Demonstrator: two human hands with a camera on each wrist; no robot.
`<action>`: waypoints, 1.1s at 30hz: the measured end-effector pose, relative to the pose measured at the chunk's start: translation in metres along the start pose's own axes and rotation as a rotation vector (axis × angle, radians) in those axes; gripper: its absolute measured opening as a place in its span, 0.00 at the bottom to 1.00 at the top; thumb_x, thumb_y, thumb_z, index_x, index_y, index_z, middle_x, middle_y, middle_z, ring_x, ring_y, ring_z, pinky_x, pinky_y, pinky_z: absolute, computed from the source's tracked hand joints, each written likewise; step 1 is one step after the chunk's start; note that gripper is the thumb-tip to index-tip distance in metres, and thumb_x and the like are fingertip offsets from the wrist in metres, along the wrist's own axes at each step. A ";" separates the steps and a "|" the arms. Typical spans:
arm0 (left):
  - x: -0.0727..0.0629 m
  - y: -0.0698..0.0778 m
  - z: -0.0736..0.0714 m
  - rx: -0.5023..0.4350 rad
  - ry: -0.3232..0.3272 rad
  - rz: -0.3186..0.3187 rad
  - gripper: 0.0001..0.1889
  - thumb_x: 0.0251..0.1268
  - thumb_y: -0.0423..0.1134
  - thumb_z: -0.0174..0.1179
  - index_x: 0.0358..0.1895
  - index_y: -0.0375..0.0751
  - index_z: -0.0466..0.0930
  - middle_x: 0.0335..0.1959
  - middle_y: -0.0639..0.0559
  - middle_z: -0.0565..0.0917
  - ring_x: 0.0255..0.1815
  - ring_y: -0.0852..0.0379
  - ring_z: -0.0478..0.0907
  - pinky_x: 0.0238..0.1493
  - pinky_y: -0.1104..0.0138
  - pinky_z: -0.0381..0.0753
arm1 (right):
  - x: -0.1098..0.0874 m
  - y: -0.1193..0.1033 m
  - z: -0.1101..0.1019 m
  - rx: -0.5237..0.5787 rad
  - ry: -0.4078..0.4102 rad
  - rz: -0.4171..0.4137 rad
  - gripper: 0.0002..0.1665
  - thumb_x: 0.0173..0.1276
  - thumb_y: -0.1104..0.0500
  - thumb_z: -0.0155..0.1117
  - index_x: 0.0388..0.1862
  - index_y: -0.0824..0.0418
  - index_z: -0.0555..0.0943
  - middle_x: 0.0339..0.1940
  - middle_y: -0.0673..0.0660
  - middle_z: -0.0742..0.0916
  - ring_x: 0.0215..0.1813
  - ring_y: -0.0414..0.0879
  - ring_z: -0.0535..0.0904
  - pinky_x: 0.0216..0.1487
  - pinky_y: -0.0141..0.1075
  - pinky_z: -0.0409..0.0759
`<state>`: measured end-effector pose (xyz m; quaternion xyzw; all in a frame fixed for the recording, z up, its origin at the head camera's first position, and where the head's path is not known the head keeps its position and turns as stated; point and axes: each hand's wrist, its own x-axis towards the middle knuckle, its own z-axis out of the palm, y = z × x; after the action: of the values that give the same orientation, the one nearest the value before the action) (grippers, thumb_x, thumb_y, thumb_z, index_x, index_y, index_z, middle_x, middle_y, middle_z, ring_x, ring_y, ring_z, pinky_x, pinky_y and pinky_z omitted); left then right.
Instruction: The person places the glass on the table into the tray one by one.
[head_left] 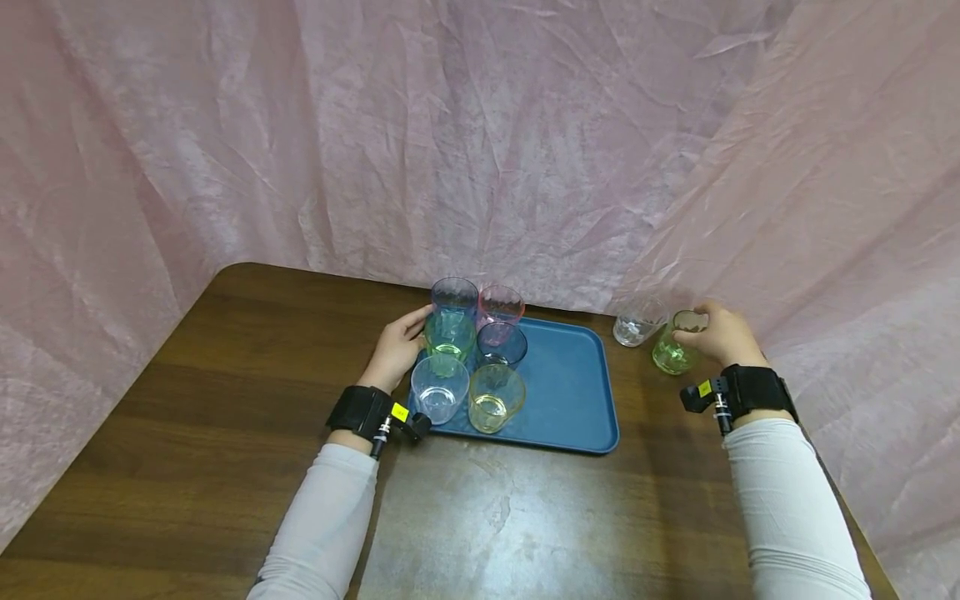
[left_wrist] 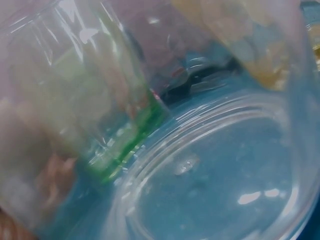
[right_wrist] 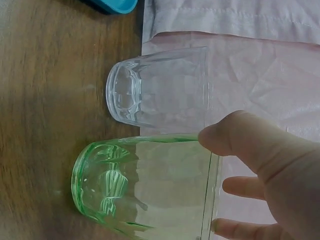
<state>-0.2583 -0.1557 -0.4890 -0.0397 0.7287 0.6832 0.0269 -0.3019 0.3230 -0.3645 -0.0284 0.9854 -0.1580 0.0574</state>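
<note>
My right hand point(head_left: 723, 335) pinches a green glass point(right_wrist: 150, 185) near its rim, thumb on one side and fingers on the other. That glass is upright at the table's right, beside a clear glass point(right_wrist: 155, 90). My left hand point(head_left: 396, 354) is at the left edge of a blue tray point(head_left: 570, 392), its fingers extended beside a green glass point(head_left: 452, 335). Also on the tray are a purple-blue glass point(head_left: 454, 292), a pink glass point(head_left: 501, 302), a dark blue glass point(head_left: 502, 343) and a yellow glass point(head_left: 497, 400). A clear glass point(left_wrist: 210, 165) fills much of the left wrist view.
Glasses occupy the tray's left half, and its bare right half faces the two glasses on the table. A brown wooden table point(head_left: 187, 417) carries everything, with a greyish mat point(head_left: 480, 517) in front of the tray. Pink cloth point(head_left: 375, 150) hangs behind and at the right.
</note>
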 end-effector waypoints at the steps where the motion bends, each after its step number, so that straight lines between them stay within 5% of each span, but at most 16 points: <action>1: 0.000 0.000 0.000 -0.002 0.001 -0.001 0.30 0.75 0.20 0.45 0.77 0.43 0.64 0.79 0.48 0.63 0.80 0.50 0.56 0.50 0.63 0.69 | 0.000 0.000 0.000 -0.002 0.007 0.001 0.44 0.68 0.48 0.67 0.69 0.77 0.64 0.63 0.84 0.72 0.65 0.81 0.64 0.64 0.70 0.65; 12: -0.002 0.001 0.001 0.011 0.020 0.003 0.30 0.75 0.19 0.44 0.77 0.42 0.65 0.78 0.47 0.63 0.79 0.49 0.57 0.51 0.65 0.70 | -0.004 -0.005 0.005 -0.010 0.053 0.015 0.43 0.65 0.47 0.69 0.67 0.75 0.67 0.61 0.86 0.69 0.63 0.84 0.60 0.63 0.72 0.62; 19: -0.001 0.001 0.002 0.001 0.026 -0.002 0.31 0.74 0.18 0.44 0.77 0.41 0.65 0.78 0.46 0.63 0.79 0.49 0.57 0.66 0.61 0.70 | -0.008 -0.008 0.006 -0.003 0.058 0.036 0.43 0.65 0.48 0.70 0.68 0.73 0.66 0.63 0.87 0.65 0.61 0.86 0.60 0.58 0.73 0.64; 27: -0.001 0.000 0.001 -0.007 0.017 -0.006 0.32 0.72 0.17 0.45 0.77 0.43 0.65 0.78 0.48 0.64 0.79 0.51 0.57 0.52 0.64 0.68 | -0.014 -0.012 0.005 -0.017 0.065 0.042 0.45 0.64 0.49 0.71 0.70 0.72 0.64 0.63 0.89 0.63 0.59 0.88 0.61 0.53 0.75 0.68; 33: 0.000 0.001 0.000 -0.013 0.008 0.000 0.33 0.72 0.17 0.45 0.77 0.42 0.65 0.79 0.48 0.63 0.80 0.50 0.56 0.62 0.63 0.70 | -0.016 -0.013 0.006 -0.023 0.076 0.051 0.45 0.64 0.47 0.72 0.70 0.71 0.65 0.63 0.89 0.62 0.58 0.88 0.62 0.50 0.75 0.69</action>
<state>-0.2586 -0.1552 -0.4881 -0.0428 0.7244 0.6877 0.0236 -0.2852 0.3099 -0.3646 0.0021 0.9890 -0.1459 0.0235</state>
